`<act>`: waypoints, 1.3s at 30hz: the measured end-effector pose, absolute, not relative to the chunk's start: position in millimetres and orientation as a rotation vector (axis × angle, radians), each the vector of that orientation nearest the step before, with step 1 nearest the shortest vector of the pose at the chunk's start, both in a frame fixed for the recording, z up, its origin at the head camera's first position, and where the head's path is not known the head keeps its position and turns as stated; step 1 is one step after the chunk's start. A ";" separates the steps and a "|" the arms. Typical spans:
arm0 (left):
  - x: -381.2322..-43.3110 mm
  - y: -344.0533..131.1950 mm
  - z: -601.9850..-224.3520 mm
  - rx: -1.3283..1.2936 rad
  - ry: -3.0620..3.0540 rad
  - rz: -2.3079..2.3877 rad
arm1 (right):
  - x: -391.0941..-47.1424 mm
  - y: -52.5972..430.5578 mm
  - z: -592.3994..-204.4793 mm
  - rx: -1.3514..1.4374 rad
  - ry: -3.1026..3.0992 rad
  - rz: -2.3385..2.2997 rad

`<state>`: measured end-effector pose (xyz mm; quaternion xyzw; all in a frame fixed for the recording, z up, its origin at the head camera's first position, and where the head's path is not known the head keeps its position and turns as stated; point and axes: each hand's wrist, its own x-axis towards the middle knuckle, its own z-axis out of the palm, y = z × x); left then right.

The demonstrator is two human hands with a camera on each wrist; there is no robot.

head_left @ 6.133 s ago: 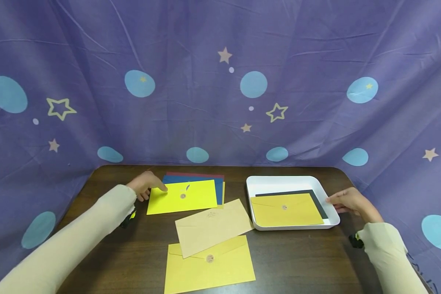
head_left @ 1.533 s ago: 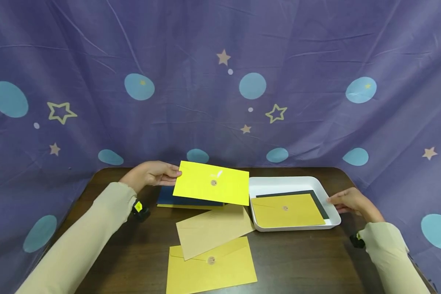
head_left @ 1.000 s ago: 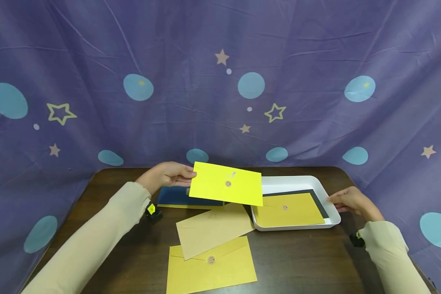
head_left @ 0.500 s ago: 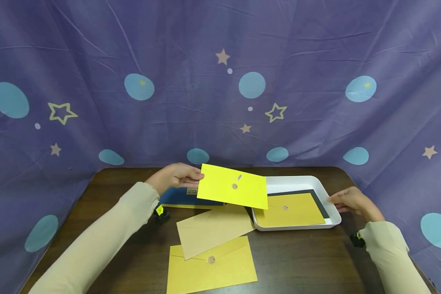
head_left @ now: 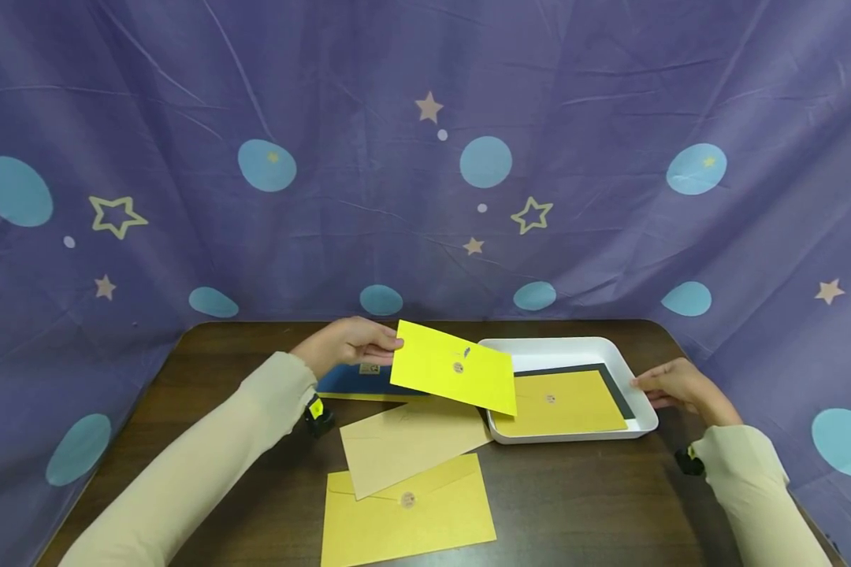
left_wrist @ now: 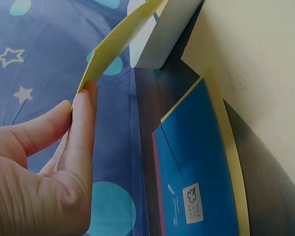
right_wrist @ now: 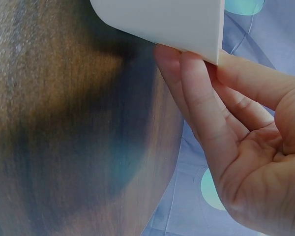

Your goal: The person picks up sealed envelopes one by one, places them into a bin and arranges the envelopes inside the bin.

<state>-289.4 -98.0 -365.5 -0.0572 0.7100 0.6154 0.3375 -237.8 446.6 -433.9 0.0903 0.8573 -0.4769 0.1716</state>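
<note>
My left hand (head_left: 351, 344) pinches the left edge of a bright yellow envelope (head_left: 454, 368) between thumb and fingers. The envelope is raised and tilted, its right end lower and overlapping the left side of the white tray (head_left: 570, 344). In the left wrist view the yellow envelope (left_wrist: 115, 44) shows nearly edge-on beyond the fingertips. My right hand (head_left: 677, 386) pinches the tray's right rim, thumb on top and fingers beneath, as the right wrist view shows at the tray wall (right_wrist: 172, 24). Inside the tray a golden-yellow envelope (head_left: 567, 403) lies over a black one (head_left: 613, 386).
Below my left hand lies a stack with a blue envelope (head_left: 354, 383) on top; red and yellow edges show in the left wrist view. A beige envelope (head_left: 411, 445) overlaps a golden-yellow envelope (head_left: 425, 528) at the front. A patterned purple curtain (head_left: 369, 157) hangs behind the brown table (head_left: 574, 496).
The left hand has lifted the bright yellow envelope off the stack and carried it right to the tray, its right end now dipping. The right hand has stayed at the tray rim.
</note>
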 end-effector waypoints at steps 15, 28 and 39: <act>-283.0 -64.2 -375.1 -0.155 1.843 1.618 | -239.2 447.3 -434.1 0.260 2.433 -1.347; -280.3 -37.2 -381.0 -0.179 1.854 1.666 | -240.4 448.2 -435.6 0.258 2.417 -1.372; -280.6 -21.7 -381.7 -0.217 1.875 1.623 | -240.9 447.9 -436.8 0.256 2.421 -1.372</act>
